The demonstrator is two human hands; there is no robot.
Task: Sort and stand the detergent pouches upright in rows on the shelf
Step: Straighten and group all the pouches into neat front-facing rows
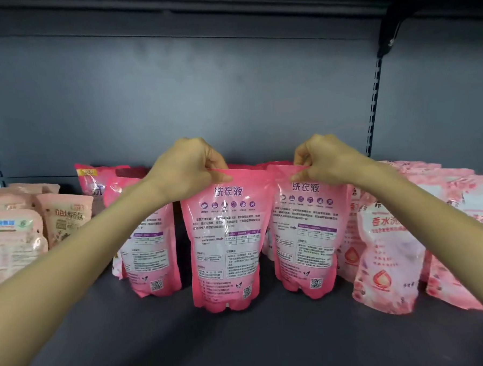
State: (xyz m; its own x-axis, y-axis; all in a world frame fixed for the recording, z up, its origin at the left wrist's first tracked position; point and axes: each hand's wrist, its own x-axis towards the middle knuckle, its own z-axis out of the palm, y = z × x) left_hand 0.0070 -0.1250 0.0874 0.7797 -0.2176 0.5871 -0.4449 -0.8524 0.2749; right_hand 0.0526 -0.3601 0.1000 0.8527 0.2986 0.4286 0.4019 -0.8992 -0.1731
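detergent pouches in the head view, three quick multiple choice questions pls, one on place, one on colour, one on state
1. Where does the left hand pinch the left-hand pouch?
A. at a bottom corner
B. at the top edge
C. in the middle of the label

2. What is the main colour of the right-hand pouch, held by the right hand?
A. pink
B. blue
C. green

3. How are the two held pouches oriented?
A. lying flat
B. upright
C. upside down

Answers:
1. B, the fingers fold over the pouch's top strip.
2. A, its body is pink with white print.
3. B, the tops are up in the hands and the bottoms are down at the shelf, with the text reading the right way up.
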